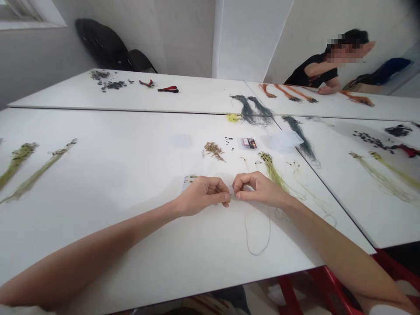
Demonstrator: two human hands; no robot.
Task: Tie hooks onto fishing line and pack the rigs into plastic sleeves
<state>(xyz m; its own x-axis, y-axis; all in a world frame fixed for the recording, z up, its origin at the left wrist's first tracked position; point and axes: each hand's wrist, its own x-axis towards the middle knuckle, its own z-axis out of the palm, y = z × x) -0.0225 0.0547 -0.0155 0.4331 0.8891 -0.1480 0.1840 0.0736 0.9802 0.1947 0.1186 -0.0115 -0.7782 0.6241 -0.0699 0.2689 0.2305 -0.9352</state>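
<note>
The table (144,144) looks smooth, faintly glossy. At eleven o'clock, pliers (170,89) pair dark metal with smooth plastic-looking grips; at three, thin translucent plastic film (285,141); at five, smooth line (257,254) and a shiny red plastic seat (288,293).

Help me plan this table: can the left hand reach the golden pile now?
Probably yes: the golden pile lies just beyond the left hand, with nothing tall between, though its fingers seem occupied.

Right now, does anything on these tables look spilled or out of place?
The dark bits at left on the far table could look spilled: they lie strewn loose, with strays beyond the pile. It may be deliberate; nothing looks plainly damaged.
</note>
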